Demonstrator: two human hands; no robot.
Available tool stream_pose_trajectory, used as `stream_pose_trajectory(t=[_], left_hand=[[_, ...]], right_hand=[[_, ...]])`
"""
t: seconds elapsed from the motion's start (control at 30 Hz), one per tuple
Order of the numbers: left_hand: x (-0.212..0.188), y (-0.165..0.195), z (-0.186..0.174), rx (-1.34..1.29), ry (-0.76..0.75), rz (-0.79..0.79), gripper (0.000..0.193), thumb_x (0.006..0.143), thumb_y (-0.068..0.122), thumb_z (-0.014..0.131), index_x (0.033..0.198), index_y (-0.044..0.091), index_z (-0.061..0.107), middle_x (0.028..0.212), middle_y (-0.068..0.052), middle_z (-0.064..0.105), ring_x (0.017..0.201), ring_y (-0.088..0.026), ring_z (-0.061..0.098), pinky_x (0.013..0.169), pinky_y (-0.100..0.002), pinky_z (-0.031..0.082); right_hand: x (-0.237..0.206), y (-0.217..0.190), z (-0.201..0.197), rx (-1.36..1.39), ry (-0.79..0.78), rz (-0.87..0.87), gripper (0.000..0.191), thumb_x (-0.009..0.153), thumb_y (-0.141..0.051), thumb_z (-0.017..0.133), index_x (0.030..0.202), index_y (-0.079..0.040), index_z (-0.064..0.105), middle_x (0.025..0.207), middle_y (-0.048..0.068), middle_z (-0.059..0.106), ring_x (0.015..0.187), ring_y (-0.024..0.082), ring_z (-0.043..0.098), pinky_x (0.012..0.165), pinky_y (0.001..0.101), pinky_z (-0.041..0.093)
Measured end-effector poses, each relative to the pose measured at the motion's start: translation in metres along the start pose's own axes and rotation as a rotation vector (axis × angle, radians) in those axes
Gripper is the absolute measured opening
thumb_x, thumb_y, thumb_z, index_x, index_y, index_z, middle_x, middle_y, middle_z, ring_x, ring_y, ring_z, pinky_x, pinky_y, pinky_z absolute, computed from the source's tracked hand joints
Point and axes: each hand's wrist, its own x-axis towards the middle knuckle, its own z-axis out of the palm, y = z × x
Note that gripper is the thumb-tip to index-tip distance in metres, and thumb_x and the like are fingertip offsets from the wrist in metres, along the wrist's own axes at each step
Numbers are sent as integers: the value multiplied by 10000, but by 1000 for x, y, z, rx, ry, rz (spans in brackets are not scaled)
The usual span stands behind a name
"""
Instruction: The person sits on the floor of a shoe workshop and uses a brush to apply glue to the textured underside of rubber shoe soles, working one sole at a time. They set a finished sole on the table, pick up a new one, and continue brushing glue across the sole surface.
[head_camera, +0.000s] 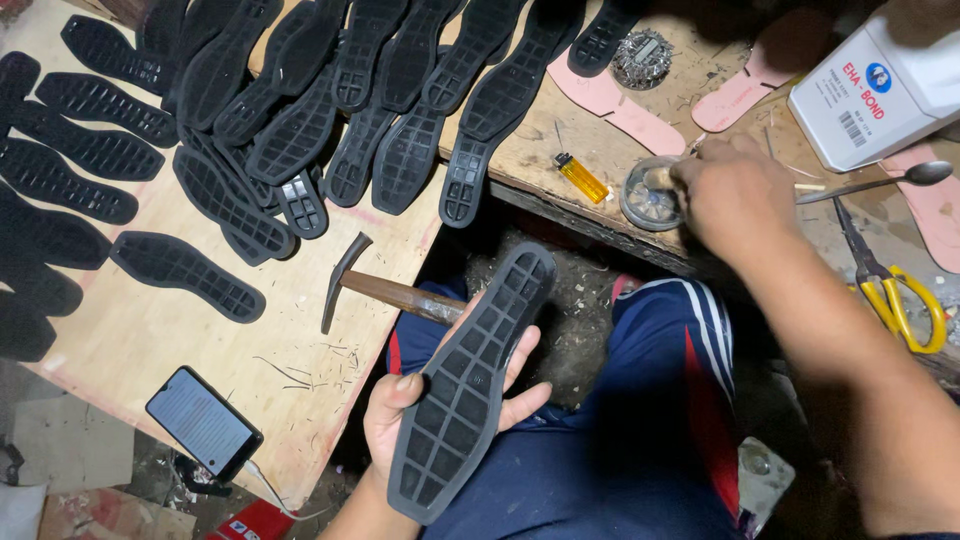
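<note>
Black rubber is the material of the sole (468, 385) that lies in the left hand (420, 415). The palm is under it, the thumb presses on its left edge and the fingers come out on its right edge, so this hand is closed around the sole. The grid side of the sole faces up, and its narrow heel end points up toward the table (150, 330). The sole is above the person's lap, over the blue trousers (640, 430) with red and white stripes.

The right hand (735, 190) is up and to the right of the sole, well apart from the left hand. It is closed on a small wooden handle (658, 178), which goes into a round tin (648, 195) at the table edge. What is at the end of the handle I cannot tell.

Just left of the tin lies a yellow lighter (581, 178). To the right of the tin there are a spoon (890, 180), a white can (885, 85) and scissors (890, 285) with yellow grips. Pink insoles (620, 105) lie above the tin.

Left of the held sole, a hammer (375, 285) rests on the table, with its handle reaching to the sole. Many more black soles (300, 130) are spread over the table farther up and left. A phone (203, 422) lies low on the left, near the table corner.
</note>
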Motion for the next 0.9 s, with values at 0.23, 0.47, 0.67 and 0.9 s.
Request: stream_pose_trajectory(t=[0.23,0.47,0.67,0.9], left_hand=[[8,1,5,42,53,11,978,790,232,672,1650,140,215,1703,-111,226,1587,-267,167,1281,-605,39],[24,9,6,101,20,24,988,775,230,650,1662,151,223,1674,-93,298,1556,-249,254,1295,-583,108],[35,9,5,209,9,9,1002,792,230,620,1691,130,190,1646,-99,354,1532,-231,325,1295,-534,198],[33,5,7,227,43,18,990,808,193,582,1693,60,158,1647,-104,379,1440,-209,478,1249,-395,333]], right_hand=[[-3,-1,6,-55,21,-25,143,835,-143,685,942,-143,780,1052,55,699,1102,289,639,868,408,553],[-23,-13,-22,470,77,227,286,984,-183,694,1253,-111,757,1087,139,683,991,322,659,859,427,518],[-72,-75,-74,1058,-101,72,318,912,-140,697,1214,-46,725,1036,81,713,958,185,678,863,271,506],[-81,-111,-103,1090,-263,-133,349,830,-121,729,1171,-55,759,965,62,714,887,162,704,779,254,540]])
